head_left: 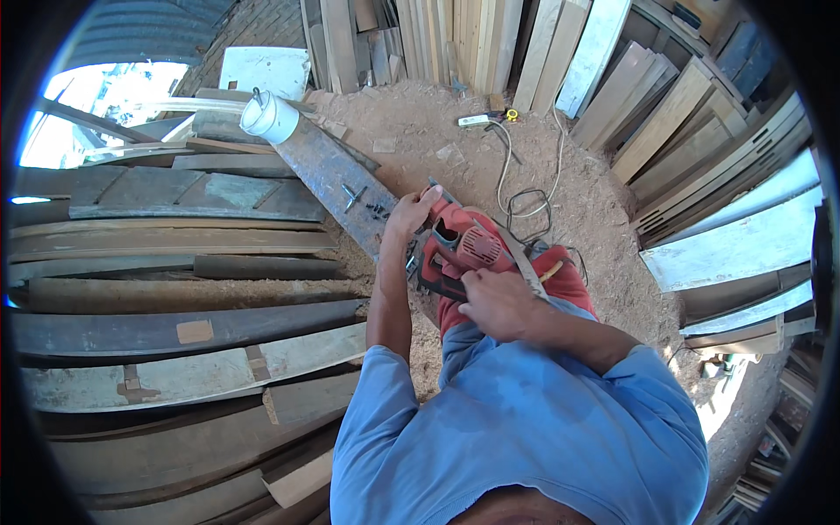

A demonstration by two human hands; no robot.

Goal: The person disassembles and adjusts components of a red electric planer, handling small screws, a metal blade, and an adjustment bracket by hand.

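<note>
Two hands grip the red electric planer [459, 249]: left hand [409, 213] wraps its front at eleven o'clock, right hand [494, 302] closes on its rear handle at five, so steady, even pressure along the weathered grey plank [337, 179] seems best.

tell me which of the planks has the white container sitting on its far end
The dark plank running diagonally under the red power tool, with the white container on its far end. The other planks lie stacked flat to the left, with none on them.
</note>
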